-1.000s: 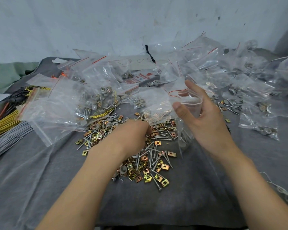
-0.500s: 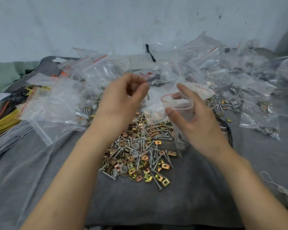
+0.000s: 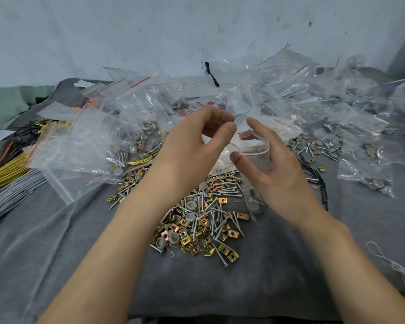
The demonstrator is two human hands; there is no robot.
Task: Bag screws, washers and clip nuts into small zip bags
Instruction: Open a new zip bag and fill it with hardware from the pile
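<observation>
Filling step, mid-bag. The loose pile (image 3: 204, 220) of screws (image 3: 220, 253), washers (image 3: 190, 216) and clip nuts (image 3: 195, 250) lies mixed on the grey cloth (image 3: 220, 291) in front of me. My right hand (image 3: 274, 176) holds the small zip bag (image 3: 255, 150) up above the far edge of the pile, thumb on the near lip and fingers behind the far lip, so the red-lined mouth stands open toward the left. The bag hangs down from that grip, and a few grey pieces show through at its bottom, just right of the pile. My left hand (image 3: 194, 146) is raised above the pile too, curled, with thumb and forefinger brought together at the bag's mouth. Whether a piece sits between them I cannot tell. Beyond the pile and to its right is a heap of filled bags (image 3: 295, 97); left of the pile lies a large stock bag (image 3: 91, 141). Judgement: next is a release over the open mouth, then a reach down to the pile for more. That calls for a spread mouth and a drop well inside the lip, since the film looks limp and may fold shut. Sealing is not yet due, I reckon.
</observation>
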